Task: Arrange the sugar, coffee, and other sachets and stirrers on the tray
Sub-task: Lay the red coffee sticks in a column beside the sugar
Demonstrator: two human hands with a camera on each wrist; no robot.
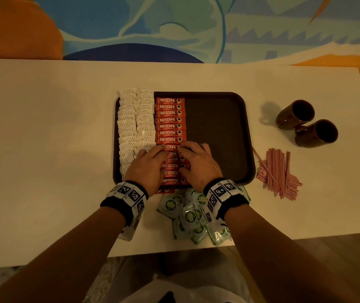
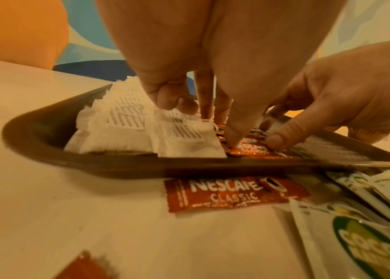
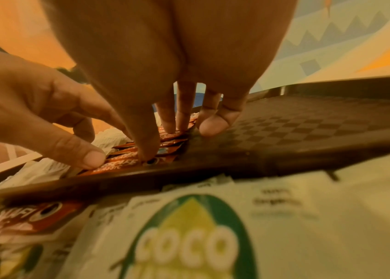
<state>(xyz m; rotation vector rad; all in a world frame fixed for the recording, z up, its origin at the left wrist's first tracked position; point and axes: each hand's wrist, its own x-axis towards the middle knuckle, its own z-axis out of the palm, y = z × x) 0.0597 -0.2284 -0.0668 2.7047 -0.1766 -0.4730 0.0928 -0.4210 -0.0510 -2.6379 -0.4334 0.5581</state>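
A: What lies around the tray [image 1: 249,136]?

B: On the worktop [image 1: 43,132], at the tray's right edge, a heap of pink stirrers [image 1: 277,171]; toward the far right corner, two brown mugs [image 1: 305,123] touching. At the near edge, green-and-white Coco sachets [image 1: 187,215] in a loose pile, partly under the right wrist, and one Nescafe sachet [image 2: 232,192] just outside the tray rim.

A: And on the tray?

B: White sugar sachets [image 1: 135,125] in two columns along its left edge, red coffee sachets [image 1: 170,121] in one column beside them. The right half is bare.

A: The grips?

B: Both released, fingers straight. The left hand [image 1: 146,167] and right hand [image 1: 198,165] press fingertips down on the nearer coffee sachets, grasping nothing.

A: The room?

B: A rug patterned in blue, green and orange beyond the worktop's far edge.
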